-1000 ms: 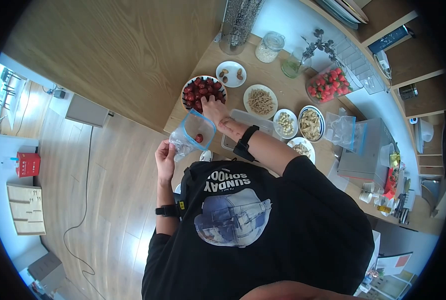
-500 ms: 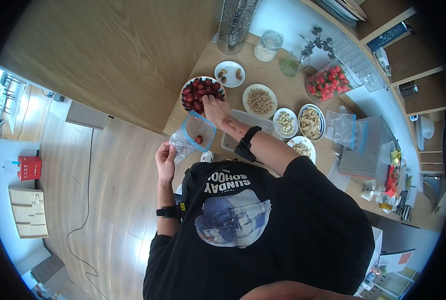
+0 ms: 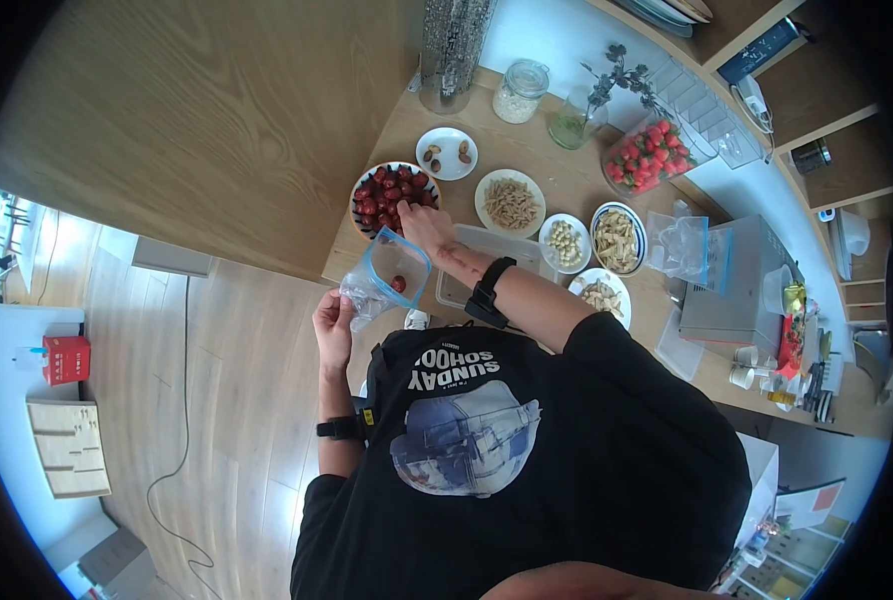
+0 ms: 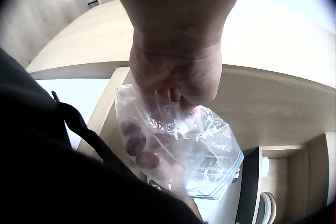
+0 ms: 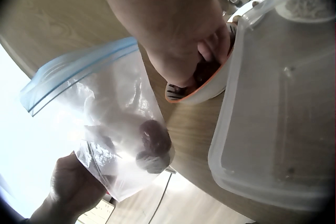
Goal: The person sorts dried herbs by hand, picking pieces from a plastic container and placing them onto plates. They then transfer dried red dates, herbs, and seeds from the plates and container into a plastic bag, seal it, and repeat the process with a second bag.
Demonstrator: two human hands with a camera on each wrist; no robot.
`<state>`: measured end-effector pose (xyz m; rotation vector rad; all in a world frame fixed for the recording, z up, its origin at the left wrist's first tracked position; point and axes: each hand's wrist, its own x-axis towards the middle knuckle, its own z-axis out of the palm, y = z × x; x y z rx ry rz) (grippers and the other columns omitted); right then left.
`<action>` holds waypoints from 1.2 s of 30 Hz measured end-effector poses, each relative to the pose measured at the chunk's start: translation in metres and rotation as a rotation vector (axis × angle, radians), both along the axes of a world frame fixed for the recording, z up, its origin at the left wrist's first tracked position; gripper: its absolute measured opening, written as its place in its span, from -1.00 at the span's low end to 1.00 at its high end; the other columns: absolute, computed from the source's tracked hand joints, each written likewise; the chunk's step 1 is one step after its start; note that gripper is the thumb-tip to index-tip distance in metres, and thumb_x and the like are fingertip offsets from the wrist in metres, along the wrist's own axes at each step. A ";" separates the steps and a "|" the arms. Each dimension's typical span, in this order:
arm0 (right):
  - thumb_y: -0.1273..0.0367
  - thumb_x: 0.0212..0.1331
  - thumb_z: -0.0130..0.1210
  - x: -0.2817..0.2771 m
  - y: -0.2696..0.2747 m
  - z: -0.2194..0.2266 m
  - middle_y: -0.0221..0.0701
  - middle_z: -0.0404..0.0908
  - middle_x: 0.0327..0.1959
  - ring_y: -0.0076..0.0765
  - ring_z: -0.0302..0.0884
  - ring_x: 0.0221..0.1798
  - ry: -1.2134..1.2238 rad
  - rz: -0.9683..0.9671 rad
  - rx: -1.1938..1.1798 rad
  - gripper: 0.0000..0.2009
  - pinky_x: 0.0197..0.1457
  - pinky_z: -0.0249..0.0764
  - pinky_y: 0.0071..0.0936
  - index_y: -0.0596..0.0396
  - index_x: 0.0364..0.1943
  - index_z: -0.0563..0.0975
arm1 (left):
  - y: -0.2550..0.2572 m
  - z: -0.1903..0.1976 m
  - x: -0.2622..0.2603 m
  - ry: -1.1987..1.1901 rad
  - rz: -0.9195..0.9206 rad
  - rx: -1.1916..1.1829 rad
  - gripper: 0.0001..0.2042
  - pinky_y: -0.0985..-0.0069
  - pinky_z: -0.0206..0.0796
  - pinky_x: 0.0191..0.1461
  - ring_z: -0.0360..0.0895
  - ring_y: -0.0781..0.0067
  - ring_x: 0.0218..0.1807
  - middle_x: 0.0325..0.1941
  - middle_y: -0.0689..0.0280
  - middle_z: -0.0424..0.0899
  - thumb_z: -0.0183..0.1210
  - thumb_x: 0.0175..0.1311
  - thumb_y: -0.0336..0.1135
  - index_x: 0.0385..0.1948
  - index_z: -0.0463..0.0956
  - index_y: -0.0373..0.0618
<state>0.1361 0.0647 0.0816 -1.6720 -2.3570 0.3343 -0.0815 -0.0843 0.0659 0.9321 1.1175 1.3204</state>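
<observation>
My left hand [image 3: 333,318] pinches the lower side of a clear zip bag [image 3: 376,290] with a blue seal, its mouth open toward the bowl. A few red dates [image 4: 135,144] lie in the bag, seen through the plastic. My right hand [image 3: 424,228] reaches into a patterned bowl [image 3: 357,222] heaped with red dates, fingertips among them. In the right wrist view, thumb and curled fingers close around a dark red date [image 5: 206,71] at the bowl's orange rim; the fingertips are partly hidden.
Below my right forearm stands a clear plastic tub [image 3: 453,291]. Around it are a plate of seeds [image 3: 446,138], plates of pale dried pieces [image 3: 480,207], and a strawberry container [image 3: 656,160]. A tall wooden panel [image 3: 216,120] rises at the left; empty zip bags [image 3: 678,250] lie right.
The view has shifted slightly. My right hand stays at the date bowl, its fingers moving a little over the dates; my left hand still holds the bag beside it.
</observation>
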 end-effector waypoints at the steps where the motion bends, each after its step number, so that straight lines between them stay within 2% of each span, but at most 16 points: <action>1: 0.16 0.10 0.21 0.000 0.000 0.000 -0.18 0.66 -0.33 -0.03 0.72 -0.27 -0.012 0.003 -0.003 -0.62 -0.33 0.63 -0.12 0.16 -0.15 0.45 | 0.001 0.000 0.001 -0.001 0.000 0.000 -0.83 0.68 0.35 -0.13 0.52 0.72 -0.28 -0.29 0.42 0.68 0.06 0.51 -0.34 -0.14 0.57 -0.25; 5: 0.19 0.10 0.19 -0.001 0.002 -0.005 -0.23 0.68 -0.44 -0.05 0.73 -0.34 -0.019 -0.006 0.040 -0.64 -0.37 0.63 -0.13 0.14 -0.14 0.46 | 0.001 0.003 0.001 0.019 0.011 -0.001 -0.82 0.68 0.35 -0.13 0.52 0.72 -0.28 -0.28 0.41 0.68 0.06 0.51 -0.34 -0.14 0.57 -0.26; 8: 0.31 0.06 0.12 -0.002 0.002 -0.008 -0.19 0.68 -0.45 -0.07 0.73 -0.40 0.021 0.000 0.111 -0.76 -0.43 0.63 -0.16 0.13 -0.23 0.51 | 0.002 0.002 0.000 0.016 0.011 0.003 -0.82 0.68 0.35 -0.12 0.52 0.71 -0.28 -0.28 0.41 0.68 0.06 0.51 -0.35 -0.13 0.57 -0.26; 14: 0.31 0.03 0.15 0.001 0.007 -0.002 -0.18 0.68 -0.44 -0.06 0.72 -0.42 -0.029 0.084 0.094 -0.75 -0.45 0.61 -0.13 0.13 -0.22 0.52 | 0.002 0.002 0.001 -0.003 0.008 0.000 -0.83 0.67 0.35 -0.12 0.53 0.70 -0.27 -0.28 0.40 0.68 0.05 0.51 -0.37 -0.13 0.56 -0.26; 18: 0.25 0.10 0.18 0.012 0.009 0.016 -0.20 0.68 -0.41 -0.01 0.71 -0.36 0.008 0.131 0.083 -0.73 -0.37 0.61 -0.11 0.13 -0.23 0.47 | 0.004 -0.001 0.001 -0.004 0.008 -0.006 -0.84 0.66 0.35 -0.11 0.53 0.70 -0.27 -0.28 0.40 0.68 0.04 0.51 -0.38 -0.13 0.56 -0.26; 21: 0.26 0.13 0.20 0.025 0.010 0.043 -0.16 0.69 -0.40 0.03 0.70 -0.35 0.065 0.053 0.030 -0.73 -0.34 0.62 -0.12 0.14 -0.22 0.48 | 0.006 -0.001 0.002 -0.008 0.009 -0.009 -0.84 0.66 0.36 -0.11 0.53 0.70 -0.26 -0.27 0.40 0.69 0.04 0.51 -0.38 -0.13 0.56 -0.26; 23: 0.19 0.19 0.19 0.037 0.010 0.052 -0.10 0.69 -0.37 0.09 0.69 -0.31 0.412 0.001 -0.013 -0.69 -0.29 0.60 -0.11 0.18 -0.25 0.49 | 0.009 -0.002 0.004 -0.006 0.002 -0.014 -0.84 0.66 0.36 -0.10 0.53 0.70 -0.26 -0.27 0.39 0.69 0.04 0.51 -0.38 -0.13 0.56 -0.27; 24: 0.15 0.18 0.24 0.043 0.010 0.052 -0.11 0.69 -0.32 0.09 0.68 -0.26 0.603 0.039 -0.150 -0.65 -0.23 0.58 -0.11 0.16 -0.19 0.50 | 0.011 -0.003 0.005 -0.006 -0.006 -0.024 -0.84 0.66 0.36 -0.11 0.54 0.70 -0.26 -0.27 0.39 0.69 0.05 0.51 -0.38 -0.13 0.56 -0.27; 25: 0.15 0.18 0.24 0.044 0.000 0.072 -0.11 0.69 -0.32 0.09 0.68 -0.26 0.598 0.030 -0.154 -0.65 -0.23 0.58 -0.11 0.16 -0.19 0.50 | 0.012 -0.004 0.006 -0.006 -0.016 -0.036 -0.84 0.66 0.36 -0.11 0.54 0.70 -0.26 -0.27 0.39 0.69 0.05 0.51 -0.38 -0.13 0.56 -0.27; 27: 0.15 0.17 0.24 0.047 -0.026 0.108 -0.12 0.69 -0.31 0.05 0.68 -0.22 0.851 0.144 -0.562 -0.66 -0.17 0.57 -0.14 0.14 -0.17 0.52 | 0.015 -0.005 0.010 -0.026 -0.032 -0.041 -0.84 0.67 0.36 -0.11 0.53 0.70 -0.26 -0.27 0.40 0.69 0.05 0.51 -0.38 -0.12 0.57 -0.27; 28: 0.19 0.17 0.24 0.047 -0.032 0.106 -0.14 0.69 -0.38 0.00 0.68 -0.27 0.768 0.261 -0.397 -0.70 -0.19 0.55 -0.16 0.13 -0.21 0.54 | 0.019 -0.005 0.012 -0.040 -0.040 -0.038 -0.84 0.67 0.35 -0.11 0.53 0.70 -0.26 -0.27 0.40 0.69 0.06 0.50 -0.38 -0.12 0.57 -0.26; 29: 0.19 0.17 0.24 0.047 -0.035 0.101 -0.14 0.69 -0.38 0.00 0.68 -0.27 0.769 0.249 -0.392 -0.70 -0.19 0.55 -0.16 0.13 -0.21 0.54 | 0.022 -0.005 0.015 -0.041 -0.053 -0.039 -0.84 0.67 0.35 -0.11 0.53 0.70 -0.26 -0.27 0.40 0.69 0.06 0.50 -0.38 -0.12 0.57 -0.26; 31: 0.25 0.16 0.23 0.043 -0.040 0.099 -0.14 0.69 -0.40 -0.02 0.68 -0.30 0.521 0.270 -0.305 -0.75 -0.21 0.55 -0.17 0.15 -0.26 0.55 | 0.028 -0.005 0.019 -0.071 -0.089 -0.013 -0.85 0.68 0.35 -0.11 0.53 0.71 -0.26 -0.27 0.41 0.68 0.07 0.50 -0.39 -0.12 0.57 -0.26; 33: 0.30 0.14 0.21 0.039 -0.045 0.097 -0.14 0.69 -0.39 0.02 0.68 -0.28 0.514 0.201 -0.377 -0.80 -0.20 0.54 -0.13 0.14 -0.29 0.57 | 0.032 -0.007 0.022 -0.065 -0.114 -0.016 -0.85 0.68 0.35 -0.11 0.53 0.71 -0.25 -0.27 0.41 0.68 0.07 0.49 -0.40 -0.12 0.57 -0.26; 35: 0.33 0.14 0.18 0.035 -0.047 0.089 -0.09 0.68 -0.36 0.07 0.67 -0.25 0.467 0.252 -0.378 -0.83 -0.17 0.53 -0.10 0.15 -0.30 0.58 | 0.038 -0.010 0.024 -0.061 -0.132 -0.016 -0.86 0.68 0.35 -0.10 0.53 0.71 -0.25 -0.26 0.41 0.68 0.07 0.49 -0.40 -0.12 0.57 -0.26; 36: 0.35 0.14 0.15 0.031 -0.049 0.088 -0.06 0.67 -0.36 0.13 0.65 -0.21 0.493 0.305 -0.295 -0.82 -0.13 0.53 -0.08 0.18 -0.28 0.58 | 0.040 -0.010 0.025 -0.063 -0.142 -0.025 -0.86 0.67 0.35 -0.09 0.53 0.70 -0.23 -0.25 0.40 0.68 0.08 0.48 -0.42 -0.11 0.57 -0.26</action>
